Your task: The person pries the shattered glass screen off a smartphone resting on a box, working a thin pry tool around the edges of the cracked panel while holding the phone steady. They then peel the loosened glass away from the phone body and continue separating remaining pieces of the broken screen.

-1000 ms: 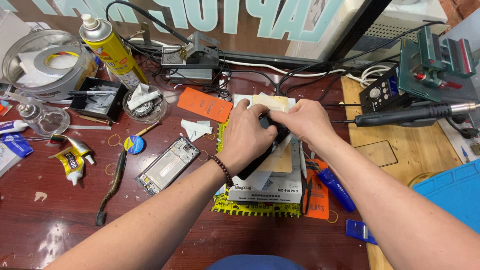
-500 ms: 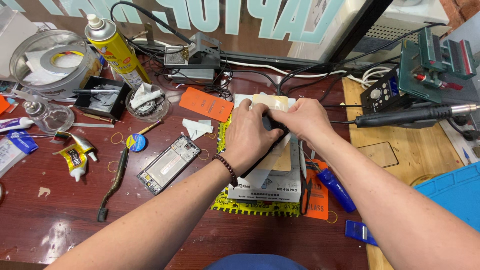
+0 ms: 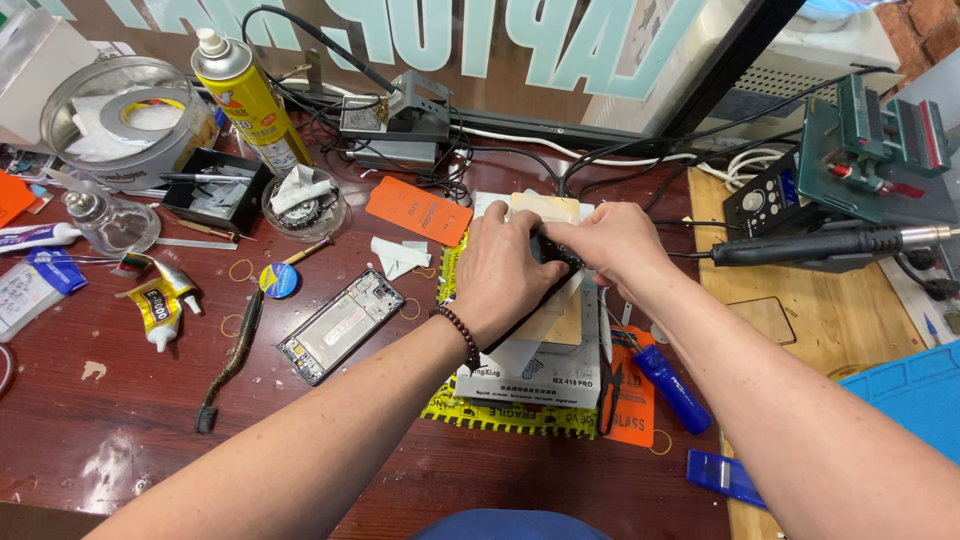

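Both hands barely shifted since earlier. Left hand (image 3: pixel 505 270) and right hand (image 3: pixel 612 240) each in closed grip on dark phone (image 3: pixel 553 252), pressed over pale pad (image 3: pixel 545 212) atop white box (image 3: pixel 535 372), mid-bench (image 3: pixel 130 420). Phone frame (image 3: pixel 340 325) lies left.

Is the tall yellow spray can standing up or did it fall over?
Standing up. The yellow spray can sits on its base at the back of the table, white nozzle on top, leaning only slightly in this view.

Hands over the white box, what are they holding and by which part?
Both the left hand and right hand grip a small black object, one on each side. They cover most of it, so what it is cannot be told.
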The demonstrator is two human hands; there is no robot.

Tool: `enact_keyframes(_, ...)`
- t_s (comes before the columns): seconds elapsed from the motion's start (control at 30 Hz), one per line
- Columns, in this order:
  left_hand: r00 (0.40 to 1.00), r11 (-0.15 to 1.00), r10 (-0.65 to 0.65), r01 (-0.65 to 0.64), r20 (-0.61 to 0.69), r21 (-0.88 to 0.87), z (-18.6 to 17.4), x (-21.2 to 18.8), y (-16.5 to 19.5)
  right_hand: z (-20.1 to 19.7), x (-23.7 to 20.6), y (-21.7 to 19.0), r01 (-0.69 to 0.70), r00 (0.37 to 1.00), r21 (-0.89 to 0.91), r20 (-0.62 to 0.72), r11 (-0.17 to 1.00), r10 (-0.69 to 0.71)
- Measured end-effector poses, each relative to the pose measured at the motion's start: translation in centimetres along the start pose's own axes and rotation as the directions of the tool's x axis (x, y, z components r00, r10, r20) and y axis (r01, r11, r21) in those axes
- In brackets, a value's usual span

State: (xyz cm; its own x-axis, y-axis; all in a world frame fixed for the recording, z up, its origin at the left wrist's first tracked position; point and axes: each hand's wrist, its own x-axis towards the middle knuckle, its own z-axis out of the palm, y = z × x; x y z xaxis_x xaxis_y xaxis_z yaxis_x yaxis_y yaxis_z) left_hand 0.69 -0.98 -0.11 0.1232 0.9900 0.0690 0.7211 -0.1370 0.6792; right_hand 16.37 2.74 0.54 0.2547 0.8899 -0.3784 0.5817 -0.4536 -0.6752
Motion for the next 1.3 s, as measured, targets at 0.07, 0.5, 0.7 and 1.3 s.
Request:
enact_keyframes(0.07, 1.000, 1.000, 0.004, -0.004, -0.006, 0.001, 0.0, 0.0, 0.0, 0.3, -0.2, 0.1, 0.013, 1.000, -0.003, -0.006, 1.000, -0.013)
enact_keyframes(0.5, 1.000, 1.000, -0.002, 0.002, -0.019, -0.005, 0.2, 0.2, -0.2, -0.2, -0.1, -0.1, 0.027, 0.999, 0.013, 0.040, 1.000, -0.027)
enact_keyframes(0.7, 1.000, 1.000, -0.017, 0.017, -0.019, 0.010, 0.3, 0.3, -0.3, 0.2, -0.6, 0.0, 0.103, 0.995, -0.133, 0.009, 0.986, -0.102)
enact_keyframes(1.3, 0.999, 0.999, -0.038, 0.037, 0.028, 0.035, -0.1, 0.3, -0.2, -0.1, -0.5, -0.9, 0.115, 0.993, -0.238, 0.018, 0.964, -0.114)
